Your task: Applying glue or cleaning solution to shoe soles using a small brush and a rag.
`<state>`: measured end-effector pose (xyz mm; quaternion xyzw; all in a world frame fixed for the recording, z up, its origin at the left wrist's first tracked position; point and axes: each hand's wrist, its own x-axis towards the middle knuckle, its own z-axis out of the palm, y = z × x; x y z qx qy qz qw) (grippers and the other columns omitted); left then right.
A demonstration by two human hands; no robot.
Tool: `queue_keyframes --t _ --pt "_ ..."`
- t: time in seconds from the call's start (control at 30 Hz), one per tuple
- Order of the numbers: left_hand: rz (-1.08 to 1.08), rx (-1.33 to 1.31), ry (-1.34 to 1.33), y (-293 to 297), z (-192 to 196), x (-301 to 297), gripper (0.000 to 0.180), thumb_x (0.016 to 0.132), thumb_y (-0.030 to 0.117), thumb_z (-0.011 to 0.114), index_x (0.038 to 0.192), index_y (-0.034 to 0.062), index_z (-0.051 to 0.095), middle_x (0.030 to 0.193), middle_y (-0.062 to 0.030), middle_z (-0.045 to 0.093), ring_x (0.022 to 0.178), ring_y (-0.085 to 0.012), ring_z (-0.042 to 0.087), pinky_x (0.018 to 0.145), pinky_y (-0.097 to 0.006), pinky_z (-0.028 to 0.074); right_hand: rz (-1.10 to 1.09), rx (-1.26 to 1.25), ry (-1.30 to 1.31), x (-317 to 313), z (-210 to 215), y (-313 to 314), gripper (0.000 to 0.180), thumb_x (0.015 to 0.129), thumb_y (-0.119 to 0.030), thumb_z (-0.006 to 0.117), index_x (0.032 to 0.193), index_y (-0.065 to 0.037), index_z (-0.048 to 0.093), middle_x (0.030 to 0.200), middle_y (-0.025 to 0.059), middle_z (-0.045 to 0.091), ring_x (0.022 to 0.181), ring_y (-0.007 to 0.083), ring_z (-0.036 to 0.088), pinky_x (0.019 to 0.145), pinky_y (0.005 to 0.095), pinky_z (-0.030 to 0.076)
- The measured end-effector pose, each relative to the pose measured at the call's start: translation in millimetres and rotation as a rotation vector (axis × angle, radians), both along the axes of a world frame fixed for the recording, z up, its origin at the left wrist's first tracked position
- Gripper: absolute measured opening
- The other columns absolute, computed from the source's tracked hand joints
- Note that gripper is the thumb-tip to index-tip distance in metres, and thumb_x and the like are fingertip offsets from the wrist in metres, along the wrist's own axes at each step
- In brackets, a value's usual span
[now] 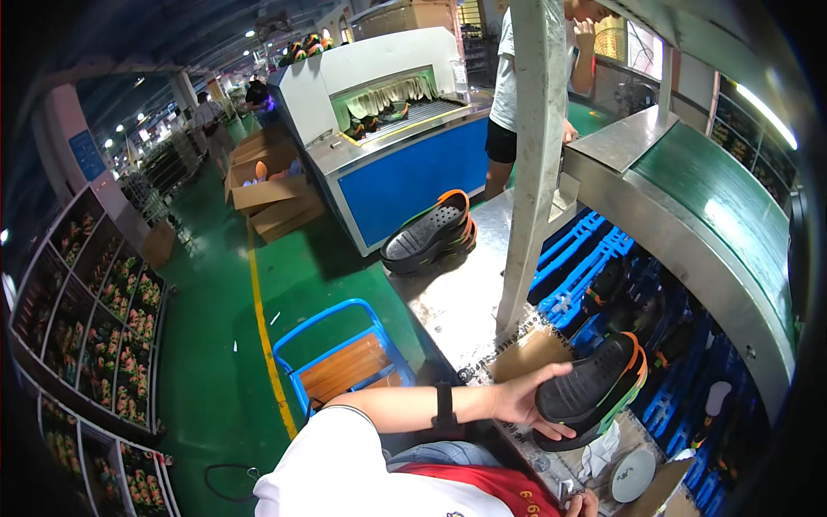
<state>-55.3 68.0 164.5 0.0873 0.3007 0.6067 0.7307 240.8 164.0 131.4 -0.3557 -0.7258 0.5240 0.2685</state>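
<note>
- Right hand (584, 503), at five o'clock by the lower edge: partly cut off — whether it grips anything I cannot tell.
- Left hand (519, 400), at four o'clock, with a black wristband (444, 407) on its wrist: grasping a black clog, thumb over the upper side, fingers beneath.
- Black clog (577, 383), also at four o'clock: held tilted above the bench's near end, its orange strap at the end away from the palm, green trim along its lower edge.
- White crumpled paper (600, 451) and a pale round disc (633, 476), between four and five o'clock: just below the clog in view.
- Blue-framed trolley (343, 369), at seven o'clock: on the green floor (211, 345), a wooden board in its frame.
- Metal bench (448, 297): orange-strapped black clogs (428, 234) rest on its far end, near the centre of view.
- Blue racks (579, 267), at three o'clock: dark footwear among them, below a curved green conveyor belt (719, 185).
- Shelving (110, 289), at nine o'clock: filled with colourful footwear.
- Blue-panelled machine (413, 185), at twelve o'clock — a co-worker (508, 95) stands beside it, at one.
- Open cardboard box (263, 194), at ten o'clock.
</note>
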Motion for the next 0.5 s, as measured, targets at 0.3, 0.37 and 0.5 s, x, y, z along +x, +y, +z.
queue_keyframes --t 0.3,0.37,0.5 --pt "0.104 0.155 -0.251 -1.7 -8.0 19.3 0.063 0.093 0.053 0.050 0.142 0.0142 0.039 0.120 -0.0146 0.057 0.103 -0.0272 0.061 0.083 -0.043 0.054 -0.009 0.079 -0.031 -4.3 12.0 2.9 0.021 0.091 -0.008 0.062 0.106 0.007 0.062 0.098 0.0124 0.065 0.083 0.0181 0.058 0.078 0.0283 0.048" --pt "0.198 0.252 -0.044 -4.7 25.4 33.2 0.070 0.092 0.045 0.056 0.147 0.0146 0.025 0.122 -0.0135 0.054 0.105 -0.0250 0.060 0.085 -0.043 0.053 -0.039 0.104 -0.015 -8.2 15.0 3.7 0.021 0.091 -0.008 0.062 0.105 0.007 0.062 0.099 0.0128 0.066 0.085 0.0188 0.059 0.080 0.0289 0.048" --pt "0.290 0.435 0.414 3.6 15.3 29.6 0.111 0.081 0.014 0.076 0.151 0.0116 -0.010 0.125 -0.0096 0.045 0.113 -0.0204 0.053 0.096 -0.037 0.046 -0.080 0.094 0.044 -12.0 20.1 6.1 0.020 0.091 -0.009 0.063 0.103 0.007 0.063 0.101 0.0128 0.066 0.087 0.0199 0.060 0.080 0.0282 0.048"
